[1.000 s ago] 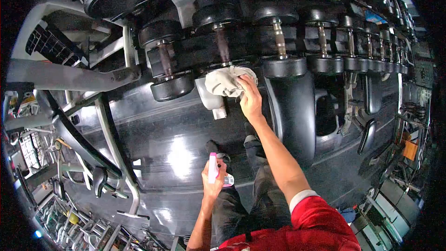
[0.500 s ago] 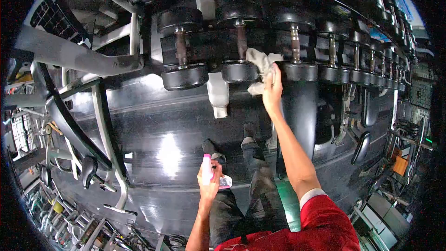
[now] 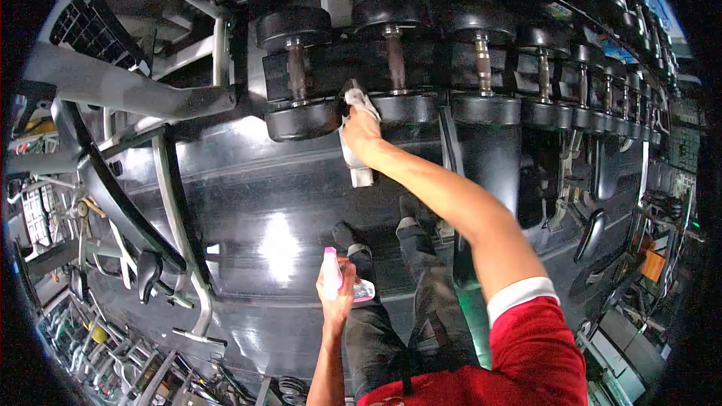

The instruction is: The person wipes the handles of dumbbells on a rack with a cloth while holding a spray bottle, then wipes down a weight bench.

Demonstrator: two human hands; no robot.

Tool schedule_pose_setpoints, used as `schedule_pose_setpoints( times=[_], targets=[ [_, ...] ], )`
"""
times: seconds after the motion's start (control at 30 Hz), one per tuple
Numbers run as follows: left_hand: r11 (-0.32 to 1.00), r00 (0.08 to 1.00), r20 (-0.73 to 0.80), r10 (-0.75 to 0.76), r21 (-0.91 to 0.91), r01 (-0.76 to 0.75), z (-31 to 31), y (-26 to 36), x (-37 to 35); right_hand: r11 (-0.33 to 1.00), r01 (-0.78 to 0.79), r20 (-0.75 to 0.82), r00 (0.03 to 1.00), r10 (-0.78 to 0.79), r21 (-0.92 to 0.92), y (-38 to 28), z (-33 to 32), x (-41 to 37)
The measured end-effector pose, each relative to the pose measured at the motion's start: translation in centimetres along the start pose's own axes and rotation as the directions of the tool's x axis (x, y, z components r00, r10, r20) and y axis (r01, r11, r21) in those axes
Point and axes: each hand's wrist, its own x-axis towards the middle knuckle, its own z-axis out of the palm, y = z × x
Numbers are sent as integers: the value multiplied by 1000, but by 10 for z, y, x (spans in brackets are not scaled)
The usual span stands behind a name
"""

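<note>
One cloth (image 3: 359,98) — under right hand (image 3: 362,130)

You can't read any text, number, brand or sign here. Nothing on your spray bottle (image 3: 331,274) is legible, and you can't make out a weight figure on the dumbbells (image 3: 304,119). The pale marks low on your red shirt (image 3: 538,346) are too small and cut off to read.
</note>
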Motion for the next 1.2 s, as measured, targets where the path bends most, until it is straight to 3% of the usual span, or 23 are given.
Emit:
schedule_pose_setpoints(
  times=[0.07,0.1,0.13,0.2,0.23,0.27,0.33,0.4,0.43,0.47,0.5,0.53,0.6,0.67,0.73,0.77,0.8,0.87,0.9,0.93,1.07,1.13,1.2],
  targets=[
    [999,999,22,33,10,-33,5,0,1,922,68,-104,994,-30,381,52,-65,-71],
    [1000,999,42,12,16,-13,8,0,0,884,110,-368,927,74,455,71,-71,-99],
    [1000,998,65,-7,27,5,9,0,0,844,169,-590,782,200,509,88,-69,-122],
    [1000,993,114,0,-28,3,9,-6,0,741,26,-576,648,498,671,112,-49,-162],
    [1000,989,149,-11,-22,14,10,-4,1,362,-36,-261,627,734,931,111,-35,-179],
    [1000,983,182,-22,-14,25,10,-1,1,-99,-69,121,582,804,993,101,-19,-194],
    [999,972,236,-5,47,-7,7,6,4,-372,-161,402,482,779,914,83,2,-215],
    [992,958,285,-15,121,-20,4,11,7,-439,96,361,426,830,894,41,58,-220],
    [986,956,292,-2,163,-48,1,16,9,-486,85,424,376,824,870,24,66,-218],
    [982,951,309,-5,181,-53,-3,13,10,-618,255,479,441,759,744,15,58,-220],
    [979,952,306,2,192,-64,-8,9,13,-808,350,650,480,590,475,9,53,-212],
    [977,954,298,13,200,-76,-13,5,16,-894,421,743,548,384,152,7,52,-201],
    [968,954,301,-4,240,-72,-25,-5,19,-847,466,668,718,193,-256,14,59,-171],
    [958,952,300,66,247,-145,-32,-6,17,-784,490,673,729,127,-382,22,74,-129],
    [966,963,266,41,236,-106,-35,-1,13,-658,661,717,648,259,-360,39,38,-105],
    [971,963,267,42,216,-102,-37,-1,13,-639,721,851,488,194,-268,51,16,-94],
    [976,962,271,45,192,-100,-37,-2,12,-550,807,894,390,221,-215,60,-8,-99],
    [980,968,243,59,169,-102,-34,-1,10,-560,782,909,400,118,-272,47,-26,-121],
    [982,973,220,76,153,-111,-31,0,11,-598,754,818,508,267,-273,25,-20,-133],
    [983,973,215,80,143,-112,-27,5,10,-539,765,613,624,485,-352,3,1,-140],
    [991,972,216,87,78,-106,-7,23,4,-671,711,669,605,432,-210,2,-23,-177],
    [992,975,214,52,105,-75,-1,29,1,-689,555,638,751,174,-466,5,17,-173],
    [993,972,227,58,86,-79,1,29,0,-725,554,632,745,212,-411,2,59,-146]
  ],
)
